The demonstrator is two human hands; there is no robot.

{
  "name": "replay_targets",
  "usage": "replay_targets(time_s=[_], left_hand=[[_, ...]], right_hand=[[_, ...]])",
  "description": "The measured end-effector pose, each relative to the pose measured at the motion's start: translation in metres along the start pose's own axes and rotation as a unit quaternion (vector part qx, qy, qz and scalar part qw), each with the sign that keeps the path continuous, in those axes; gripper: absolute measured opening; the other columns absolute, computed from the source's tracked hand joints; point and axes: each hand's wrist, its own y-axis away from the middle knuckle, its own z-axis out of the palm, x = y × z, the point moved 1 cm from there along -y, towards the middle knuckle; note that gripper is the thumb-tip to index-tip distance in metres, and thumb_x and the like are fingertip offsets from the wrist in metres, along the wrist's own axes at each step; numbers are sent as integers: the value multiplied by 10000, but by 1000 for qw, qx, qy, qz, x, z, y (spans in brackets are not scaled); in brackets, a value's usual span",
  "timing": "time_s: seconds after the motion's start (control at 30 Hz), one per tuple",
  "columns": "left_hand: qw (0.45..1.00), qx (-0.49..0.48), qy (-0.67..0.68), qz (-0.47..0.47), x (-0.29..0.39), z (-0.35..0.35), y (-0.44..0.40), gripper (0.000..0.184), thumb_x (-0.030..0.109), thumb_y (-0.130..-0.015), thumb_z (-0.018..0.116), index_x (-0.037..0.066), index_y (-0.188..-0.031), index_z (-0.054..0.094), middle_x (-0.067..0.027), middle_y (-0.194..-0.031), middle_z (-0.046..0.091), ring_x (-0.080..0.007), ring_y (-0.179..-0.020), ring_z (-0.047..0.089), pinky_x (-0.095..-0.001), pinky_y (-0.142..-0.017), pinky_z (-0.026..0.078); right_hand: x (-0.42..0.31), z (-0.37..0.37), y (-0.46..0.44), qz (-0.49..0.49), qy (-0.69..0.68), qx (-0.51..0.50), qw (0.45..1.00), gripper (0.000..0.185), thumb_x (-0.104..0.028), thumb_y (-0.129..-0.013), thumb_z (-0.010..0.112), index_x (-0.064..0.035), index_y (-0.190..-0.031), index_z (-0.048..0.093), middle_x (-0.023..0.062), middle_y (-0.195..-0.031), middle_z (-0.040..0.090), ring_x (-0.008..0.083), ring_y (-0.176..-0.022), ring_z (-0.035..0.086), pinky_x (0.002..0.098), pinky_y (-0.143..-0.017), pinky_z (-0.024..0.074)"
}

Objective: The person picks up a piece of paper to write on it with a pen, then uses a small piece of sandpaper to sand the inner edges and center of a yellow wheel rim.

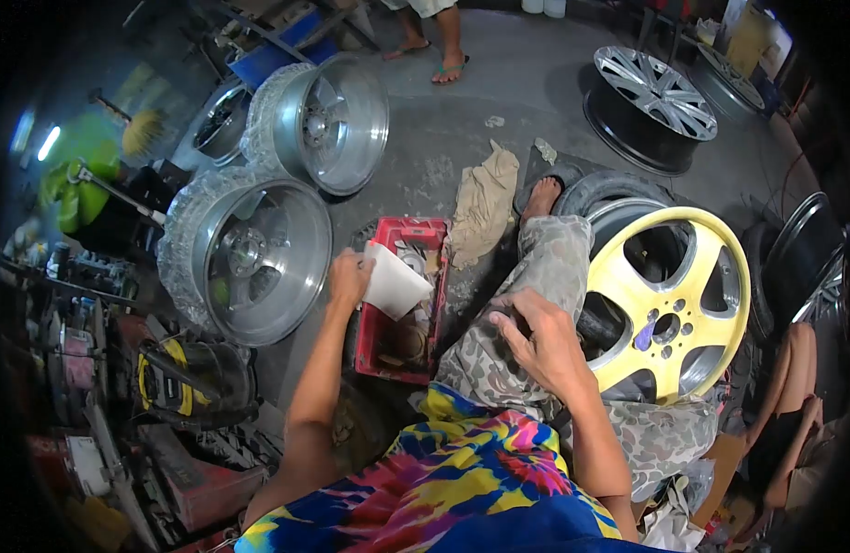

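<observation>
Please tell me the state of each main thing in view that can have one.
Left hand: gripping the sheet's edge
White sheet: held over the crate
Red crate: open-topped, with items inside
Right hand: fingers bent, grip unclear
Yellow wheel: tilted, purple patch near hub
Near silver wheel: on edge, plastic around it
Far silver wheel: on edge, plastic around it
Tan cloth: crumpled on the floor

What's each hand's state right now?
Left hand: closed, holding a white sheet.
Right hand: partly curled; whether it's gripping anything can't be told.
</observation>
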Motion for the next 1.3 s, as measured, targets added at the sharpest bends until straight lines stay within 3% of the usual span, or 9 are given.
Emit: replay_targets(time_s=[0.13,0.3,0.43,0.57,0.67,0.77,0.93,1.07,1.3], left_hand=[[961,-241,-135,12,-53,102,-5,332,330,-869,763,14,-972,769,-283,-1045,715,-442,-1063,691,-513,-932,557],[958,-190,-216,2,-32,147,-19,317,319,-858,789,37,-999,758,-283,-1033,721,-407,-1061,710,-535,-872,578],[952,-262,-130,90,-22,152,-13,425,338,-819,820,14,-1083,746,-273,-1083,728,-427,-1071,701,-505,-922,566],[931,-342,95,83,-52,194,-3,438,255,-867,723,4,-1226,720,-259,-1137,732,-390,-1097,707,-446,-975,546],[867,-354,344,-65,-64,193,-3,353,-12,-947,497,-23,-1243,687,-38,-882,685,-73,-733,609,-224,-611,498],[914,-281,261,-127,14,118,-17,251,31,-1010,558,15,-1216,700,-21,-881,698,-99,-738,653,-243,-642,542],[939,-159,270,140,100,57,-96,231,104,-1053,579,-13,-1203,709,-43,-1066,712,-105,-931,665,-249,-809,552],[891,-147,376,209,266,15,-95,244,128,-1058,594,-24,-1214,705,-63,-1061,718,-102,-950,648,-243,-854,518],[798,-197,370,433,467,44,-52,244,157,-1012,663,30,-1209,731,-45,-1064,732,-97,-944,655,-256,-853,522]], right_hand=[[15,2,28,54,-25,-37,998,185,-149,-930,716,21,-1002,699,214,-934,668,432,-864,650,451,-746,515],[32,2,62,118,-36,-20,992,190,-148,-943,714,37,-986,703,195,-882,650,392,-802,643,426,-729,499],[40,-1,77,165,-66,-6,984,165,-136,-954,712,25,-984,722,132,-853,640,247,-694,616,355,-657,492],[44,-5,89,188,-107,6,976,149,-142,-952,706,0,-997,715,139,-874,629,289,-729,633,399,-690,508],[52,-6,100,173,-105,7,979,156,-155,-951,694,-1,-980,698,167,-925,659,375,-846,648,438,-748,519],[59,-12,114,178,-95,9,979,161,-163,-949,691,-4,-971,707,176,-910,661,384,-859,653,452,-757,521],[83,-43,137,312,-58,167,934,191,-169,-929,708,-1,-1018,725,193,-898,696,339,-780,679,423,-729,530],[150,-77,142,361,65,393,843,257,-207,-922,728,-7,-1082,717,150,-859,648,308,-752,646,427,-716,508],[204,-55,143,328,144,418,835,177,-149,-911,733,-16,-1009,670,167,-932,591,348,-875,636,452,-790,511]])
